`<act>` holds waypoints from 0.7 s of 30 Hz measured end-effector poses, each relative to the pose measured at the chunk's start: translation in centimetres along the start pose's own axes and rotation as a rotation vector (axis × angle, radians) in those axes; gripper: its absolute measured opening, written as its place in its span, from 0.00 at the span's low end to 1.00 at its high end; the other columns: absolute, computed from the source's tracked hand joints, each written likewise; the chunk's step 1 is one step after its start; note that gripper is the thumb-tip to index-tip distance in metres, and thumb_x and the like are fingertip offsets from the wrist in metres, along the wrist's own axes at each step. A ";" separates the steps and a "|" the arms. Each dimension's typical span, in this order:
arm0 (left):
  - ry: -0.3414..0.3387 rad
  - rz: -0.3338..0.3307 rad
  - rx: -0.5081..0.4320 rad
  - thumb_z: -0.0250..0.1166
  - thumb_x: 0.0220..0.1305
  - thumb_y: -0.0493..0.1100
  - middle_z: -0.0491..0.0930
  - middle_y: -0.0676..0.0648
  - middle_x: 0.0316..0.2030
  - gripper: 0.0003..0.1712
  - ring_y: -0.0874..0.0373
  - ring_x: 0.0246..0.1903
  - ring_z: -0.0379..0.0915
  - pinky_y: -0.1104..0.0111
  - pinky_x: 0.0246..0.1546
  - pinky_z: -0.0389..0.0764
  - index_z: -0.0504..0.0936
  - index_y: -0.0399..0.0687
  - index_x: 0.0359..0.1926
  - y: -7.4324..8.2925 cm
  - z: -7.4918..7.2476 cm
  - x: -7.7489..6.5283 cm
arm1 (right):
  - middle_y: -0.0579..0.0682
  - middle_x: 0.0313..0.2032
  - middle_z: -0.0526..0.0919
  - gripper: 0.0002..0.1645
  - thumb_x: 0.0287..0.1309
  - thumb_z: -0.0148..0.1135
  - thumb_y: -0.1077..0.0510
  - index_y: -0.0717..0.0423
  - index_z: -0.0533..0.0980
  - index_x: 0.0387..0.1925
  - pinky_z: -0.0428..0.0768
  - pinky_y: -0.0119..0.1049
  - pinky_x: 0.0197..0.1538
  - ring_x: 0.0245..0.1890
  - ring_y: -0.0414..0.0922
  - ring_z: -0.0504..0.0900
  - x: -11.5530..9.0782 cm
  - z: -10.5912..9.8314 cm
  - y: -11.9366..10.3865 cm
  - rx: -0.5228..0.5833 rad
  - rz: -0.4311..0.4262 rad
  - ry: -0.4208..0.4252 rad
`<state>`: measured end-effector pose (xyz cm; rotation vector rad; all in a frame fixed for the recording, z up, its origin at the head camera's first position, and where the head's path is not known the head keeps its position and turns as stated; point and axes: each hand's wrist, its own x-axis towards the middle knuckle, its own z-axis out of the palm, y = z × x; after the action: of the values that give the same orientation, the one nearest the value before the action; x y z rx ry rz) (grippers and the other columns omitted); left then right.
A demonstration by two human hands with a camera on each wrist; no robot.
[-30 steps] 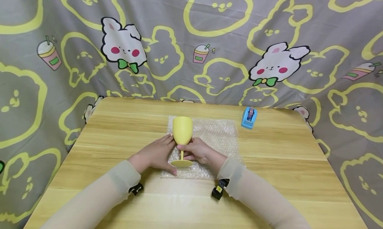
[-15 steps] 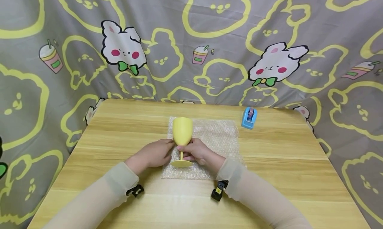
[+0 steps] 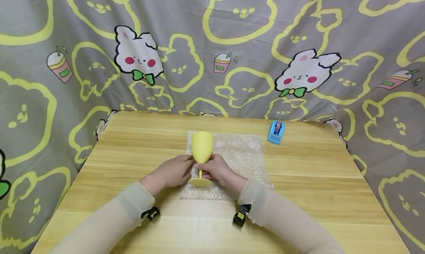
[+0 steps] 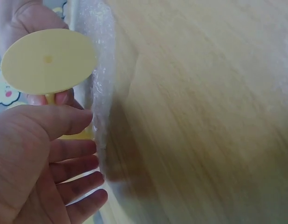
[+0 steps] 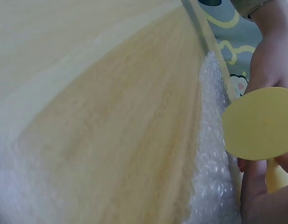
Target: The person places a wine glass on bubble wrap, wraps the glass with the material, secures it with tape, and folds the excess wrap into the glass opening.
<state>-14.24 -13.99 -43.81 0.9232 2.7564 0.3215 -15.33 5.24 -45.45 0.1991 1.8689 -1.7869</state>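
A yellow goblet (image 3: pixel 202 147) lies low over a sheet of bubble wrap (image 3: pixel 244 150), bowl pointing away from me and foot toward me. My right hand (image 3: pixel 220 170) grips its stem just below the bowl. On the goblet's left side, my left hand (image 3: pixel 175 171) reaches to the left edge of the wrap, beside the bowl. In the left wrist view its fingers (image 4: pixel 76 165) are loosely bent, spaced apart from the thumb, tips right at the wrap. The flat underside of the foot (image 5: pixel 260 123) faces the camera in the right wrist view.
A blue tape dispenser (image 3: pixel 276 132) stands at the back right of the wooden table (image 3: pixel 315 180). Behind and beside the table hangs a grey patterned curtain (image 3: pixel 245 21). Each wrist carries a small black camera (image 3: pixel 241 215).
My left hand's thumb, earlier spread out below the goblet's foot, has drawn in toward the fingers. The right hand keeps its grip on the goblet, which has hardly moved.
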 end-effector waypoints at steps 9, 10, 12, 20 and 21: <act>0.033 0.027 -0.007 0.61 0.69 0.42 0.69 0.34 0.66 0.28 0.39 0.65 0.67 0.50 0.67 0.68 0.73 0.29 0.64 -0.4 0.3 -0.1 | 0.54 0.29 0.81 0.37 0.56 0.74 0.61 0.65 0.61 0.59 0.84 0.31 0.24 0.19 0.39 0.81 0.0 -0.2 0.0 -0.002 0.007 0.030; 0.036 0.030 -0.005 0.61 0.69 0.42 0.70 0.34 0.66 0.28 0.39 0.65 0.67 0.50 0.67 0.68 0.73 0.29 0.64 -0.4 0.3 -0.1 | 0.53 0.29 0.81 0.36 0.56 0.75 0.61 0.65 0.62 0.58 0.84 0.31 0.24 0.18 0.40 0.81 0.1 -0.3 0.0 -0.010 0.008 0.028; 0.040 0.035 -0.003 0.61 0.70 0.43 0.70 0.33 0.65 0.27 0.39 0.64 0.68 0.50 0.67 0.68 0.73 0.29 0.63 -0.4 0.3 -0.2 | 0.53 0.28 0.80 0.34 0.55 0.75 0.62 0.64 0.64 0.55 0.83 0.31 0.23 0.18 0.40 0.80 0.0 -0.3 -0.2 -0.031 0.012 0.023; 0.087 0.052 -0.088 0.62 0.68 0.39 0.74 0.32 0.61 0.23 0.37 0.61 0.70 0.48 0.65 0.69 0.77 0.28 0.59 -0.7 0.2 -0.1 | 0.51 0.23 0.81 0.29 0.55 0.76 0.59 0.63 0.68 0.51 0.81 0.29 0.20 0.15 0.39 0.79 0.3 -0.6 -0.4 -0.110 0.013 0.003; 0.098 0.056 -0.107 0.62 0.68 0.38 0.75 0.33 0.59 0.22 0.38 0.60 0.71 0.48 0.64 0.70 0.78 0.29 0.58 -0.8 0.1 0.0 | 0.51 0.22 0.81 0.29 0.55 0.76 0.59 0.62 0.69 0.51 0.80 0.29 0.20 0.15 0.39 0.79 0.3 -0.6 -0.5 -0.114 0.014 0.001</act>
<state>-14.68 -14.63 -44.11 0.9828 2.7726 0.5322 -15.95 5.70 -45.19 0.1705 1.9585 -1.6657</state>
